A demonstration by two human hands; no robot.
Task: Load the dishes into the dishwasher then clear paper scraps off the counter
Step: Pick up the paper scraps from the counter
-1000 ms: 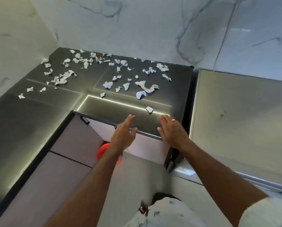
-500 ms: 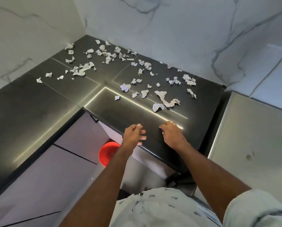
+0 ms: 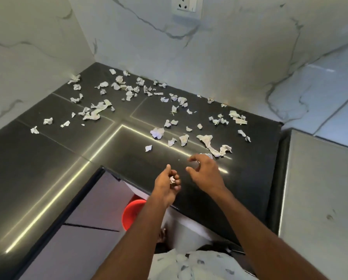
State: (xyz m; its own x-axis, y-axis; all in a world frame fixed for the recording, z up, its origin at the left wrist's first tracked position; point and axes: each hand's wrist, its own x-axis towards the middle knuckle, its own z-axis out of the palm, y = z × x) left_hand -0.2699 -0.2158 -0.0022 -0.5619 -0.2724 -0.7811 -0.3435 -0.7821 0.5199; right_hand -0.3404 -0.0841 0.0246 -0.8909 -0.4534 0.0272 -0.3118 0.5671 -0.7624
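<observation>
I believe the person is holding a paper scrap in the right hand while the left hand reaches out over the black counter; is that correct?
Not quite: the head view shows the paper scrap held in the left hand, while the right hand reaches out over the black counter.

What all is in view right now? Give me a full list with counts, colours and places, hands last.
paper scraps: dozens, white, scattered over the back and middle of the counter
held scrap: one, white, crumpled in the left hand
counter: one, black and glossy, L-shaped, running into the wall corner
bucket: one, red, on the floor below the counter edge, partly hidden
wall socket: one, white, high on the back wall
marble walls: two, white with grey veins, behind and left of the counter
appliance top: one, grey metal, right of the counter
left hand: fingers curled round the held scrap, above the counter's front edge
right hand: fingers loosely spread, holding nothing visible, over the counter near the nearest scraps
</observation>
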